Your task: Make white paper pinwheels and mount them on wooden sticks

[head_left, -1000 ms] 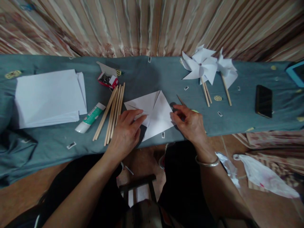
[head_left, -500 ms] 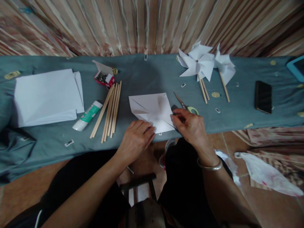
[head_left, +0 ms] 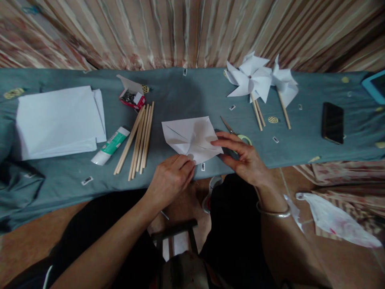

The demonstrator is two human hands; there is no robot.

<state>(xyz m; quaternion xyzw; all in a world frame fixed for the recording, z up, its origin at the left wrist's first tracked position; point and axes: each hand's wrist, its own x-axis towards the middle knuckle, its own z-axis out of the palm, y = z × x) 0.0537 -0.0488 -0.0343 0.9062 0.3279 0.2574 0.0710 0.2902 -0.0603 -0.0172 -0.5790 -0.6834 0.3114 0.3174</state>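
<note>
The left hand [head_left: 173,175] pinches the slit paper [head_left: 195,129] at its near edge. The right hand [head_left: 245,157], fingers loosely spread, touches its right side, scissors [head_left: 231,130] just beyond.

"What's left of the sheet [head_left: 197,127] on the worktop [head_left: 180,96]?"
"Sticks [head_left: 140,140], a tube [head_left: 111,146], then a paper stack [head_left: 58,120]."
"And right?"
"Scissors [head_left: 229,128], pinwheels [head_left: 250,78] behind them, then a phone [head_left: 332,122] and, cut off, perhaps a tablet [head_left: 376,87]."

The paper [head_left: 197,130] is white, the tube [head_left: 110,146] green-and-white, the tablecloth [head_left: 177,98] grey-green with yellow pineapples [head_left: 273,120].
</note>
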